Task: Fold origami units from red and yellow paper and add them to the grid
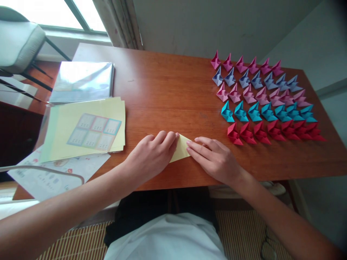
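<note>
A small piece of pale yellow folded paper [181, 148] lies on the wooden table [168, 90] near its front edge, between my hands. My left hand [154, 151] grips its left side, fingers curled and pressed together, hiding that end. On the right side, the fingertips of my right hand [217, 157] press the paper's edge, fingers held close together. The part of the paper that shows is roughly triangular, with a point at the top.
Rows of folded paper figures stand at the right: magenta [253, 65], lavender [256, 80], pink [262, 96], turquoise [268, 112] and red [275, 130]. At the left lie yellow sheets [62, 126], a shiny plastic-wrapped pack [82, 81] and a printed white sheet [93, 167].
</note>
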A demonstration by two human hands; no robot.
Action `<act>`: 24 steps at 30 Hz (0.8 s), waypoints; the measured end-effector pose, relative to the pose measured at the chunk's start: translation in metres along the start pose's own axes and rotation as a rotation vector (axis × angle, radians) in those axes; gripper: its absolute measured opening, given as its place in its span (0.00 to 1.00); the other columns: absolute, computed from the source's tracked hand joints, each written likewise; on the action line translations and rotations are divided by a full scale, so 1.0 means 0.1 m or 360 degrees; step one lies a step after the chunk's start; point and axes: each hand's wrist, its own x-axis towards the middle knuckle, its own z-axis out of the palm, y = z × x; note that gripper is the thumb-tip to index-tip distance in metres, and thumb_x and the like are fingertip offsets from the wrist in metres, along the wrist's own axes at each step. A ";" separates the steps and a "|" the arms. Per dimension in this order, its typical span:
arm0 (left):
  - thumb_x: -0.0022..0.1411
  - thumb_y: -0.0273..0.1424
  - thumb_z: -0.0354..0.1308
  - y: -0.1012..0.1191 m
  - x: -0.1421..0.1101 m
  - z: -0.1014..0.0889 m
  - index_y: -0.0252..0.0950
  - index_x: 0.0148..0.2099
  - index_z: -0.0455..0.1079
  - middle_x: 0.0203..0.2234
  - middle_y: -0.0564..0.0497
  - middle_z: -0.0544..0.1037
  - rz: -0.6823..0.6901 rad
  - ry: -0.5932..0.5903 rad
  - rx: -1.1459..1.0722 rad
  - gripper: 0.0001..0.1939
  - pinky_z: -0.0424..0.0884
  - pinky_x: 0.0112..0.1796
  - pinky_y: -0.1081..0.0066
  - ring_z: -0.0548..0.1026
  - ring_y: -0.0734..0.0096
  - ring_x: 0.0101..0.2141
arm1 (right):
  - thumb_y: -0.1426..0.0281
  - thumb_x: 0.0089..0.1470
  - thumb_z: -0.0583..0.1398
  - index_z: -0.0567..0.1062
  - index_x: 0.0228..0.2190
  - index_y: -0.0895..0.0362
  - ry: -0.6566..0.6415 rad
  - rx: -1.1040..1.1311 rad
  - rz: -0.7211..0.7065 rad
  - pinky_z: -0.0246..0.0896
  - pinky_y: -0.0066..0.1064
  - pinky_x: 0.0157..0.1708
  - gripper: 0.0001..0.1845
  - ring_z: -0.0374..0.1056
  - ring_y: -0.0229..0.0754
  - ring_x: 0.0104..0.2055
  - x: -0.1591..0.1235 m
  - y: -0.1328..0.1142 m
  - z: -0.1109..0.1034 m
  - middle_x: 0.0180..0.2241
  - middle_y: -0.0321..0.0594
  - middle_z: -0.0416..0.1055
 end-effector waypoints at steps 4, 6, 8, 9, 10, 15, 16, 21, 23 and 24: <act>0.72 0.23 0.46 0.00 0.00 0.01 0.27 0.62 0.64 0.43 0.42 0.75 -0.0012 0.0014 -0.0002 0.20 0.65 0.30 0.63 0.72 0.61 0.40 | 0.76 0.64 0.58 0.77 0.53 0.54 -0.0034 0.0029 -0.0008 0.70 0.46 0.53 0.18 0.68 0.51 0.58 -0.01 0.01 0.00 0.59 0.39 0.72; 0.71 0.23 0.47 0.00 0.01 0.02 0.26 0.62 0.64 0.43 0.42 0.75 -0.0015 0.0036 0.0002 0.20 0.65 0.30 0.63 0.72 0.61 0.39 | 0.76 0.64 0.58 0.77 0.53 0.55 -0.0038 0.0041 0.0003 0.69 0.47 0.53 0.18 0.67 0.52 0.58 -0.01 0.00 0.00 0.59 0.39 0.72; 0.71 0.23 0.48 0.01 0.02 0.01 0.26 0.61 0.66 0.42 0.42 0.75 -0.0032 0.0050 0.0002 0.19 0.65 0.29 0.63 0.73 0.61 0.38 | 0.77 0.63 0.58 0.77 0.53 0.55 -0.0032 0.0052 0.0012 0.70 0.47 0.52 0.18 0.68 0.52 0.58 0.00 0.00 -0.01 0.59 0.40 0.73; 0.71 0.23 0.48 0.01 0.02 0.01 0.27 0.60 0.67 0.43 0.42 0.75 -0.0043 0.0055 -0.0001 0.19 0.65 0.29 0.63 0.73 0.62 0.38 | 0.77 0.63 0.58 0.77 0.53 0.56 -0.0024 0.0057 0.0010 0.70 0.47 0.52 0.18 0.68 0.52 0.58 0.00 -0.01 0.00 0.58 0.41 0.73; 0.70 0.22 0.48 0.02 0.02 0.00 0.28 0.59 0.68 0.44 0.42 0.76 -0.0051 0.0066 -0.0005 0.18 0.66 0.29 0.63 0.73 0.62 0.38 | 0.77 0.63 0.58 0.77 0.53 0.56 -0.0014 0.0060 0.0002 0.70 0.47 0.52 0.18 0.68 0.52 0.58 0.00 -0.01 0.00 0.58 0.42 0.73; 0.69 0.20 0.47 0.08 -0.02 -0.01 0.28 0.60 0.70 0.60 0.42 0.72 0.0050 0.0186 -0.0061 0.21 0.71 0.33 0.65 0.73 0.64 0.41 | 0.77 0.63 0.58 0.78 0.52 0.59 0.0015 0.0037 -0.0026 0.70 0.45 0.52 0.17 0.67 0.53 0.58 -0.01 0.00 0.01 0.59 0.42 0.72; 0.69 0.21 0.47 0.09 -0.04 0.00 0.27 0.61 0.70 0.62 0.42 0.70 0.0070 0.0189 -0.0072 0.21 0.71 0.34 0.65 0.73 0.64 0.41 | 0.77 0.63 0.58 0.78 0.52 0.60 0.0015 0.0030 -0.0026 0.70 0.45 0.52 0.18 0.67 0.53 0.58 -0.01 0.00 0.01 0.60 0.42 0.71; 0.69 0.21 0.48 0.13 -0.06 0.08 0.24 0.63 0.68 0.64 0.40 0.68 0.0113 0.0179 -0.0075 0.23 0.74 0.35 0.66 0.74 0.62 0.42 | 0.76 0.63 0.58 0.77 0.54 0.61 0.0016 0.0024 -0.0026 0.69 0.43 0.54 0.18 0.67 0.52 0.57 0.00 0.00 0.00 0.60 0.40 0.71; 0.69 0.21 0.48 0.14 -0.06 0.09 0.23 0.63 0.67 0.64 0.39 0.68 0.0118 0.0197 -0.0065 0.23 0.74 0.35 0.66 0.74 0.61 0.44 | 0.76 0.63 0.58 0.77 0.53 0.60 0.0012 0.0036 -0.0021 0.69 0.44 0.54 0.18 0.66 0.52 0.57 0.00 0.00 0.00 0.60 0.40 0.71; 0.69 0.21 0.48 0.14 -0.05 0.10 0.23 0.64 0.67 0.64 0.38 0.68 0.0118 0.0203 -0.0062 0.23 0.74 0.35 0.66 0.74 0.61 0.44 | 0.76 0.63 0.58 0.77 0.54 0.60 0.0012 0.0043 -0.0017 0.68 0.44 0.54 0.18 0.66 0.52 0.57 0.00 0.00 0.01 0.60 0.39 0.71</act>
